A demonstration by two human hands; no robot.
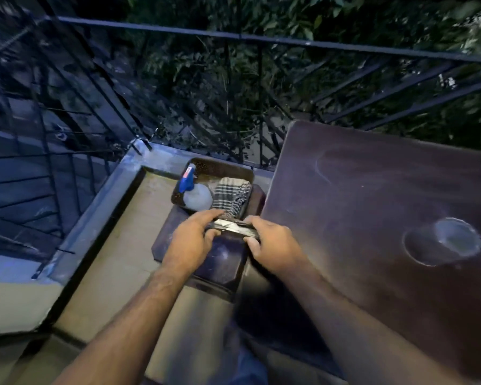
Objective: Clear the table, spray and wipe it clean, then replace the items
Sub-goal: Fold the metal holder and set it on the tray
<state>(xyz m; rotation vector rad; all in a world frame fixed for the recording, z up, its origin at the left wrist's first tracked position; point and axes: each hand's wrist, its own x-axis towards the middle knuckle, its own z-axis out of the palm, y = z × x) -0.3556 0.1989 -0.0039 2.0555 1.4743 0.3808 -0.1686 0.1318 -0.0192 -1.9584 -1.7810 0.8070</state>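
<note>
Gripping the tray's [206,168] near rim, both hands' fingers [206,215] curl over it.

No legible text — anywhere.

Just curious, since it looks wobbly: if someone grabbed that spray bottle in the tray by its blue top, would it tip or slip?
Probably light: the spray bottle looks like thin translucent plastic. Its round body may roll, as it seems to lean in the tray. The checked cloth beside it might cushion it.
</note>
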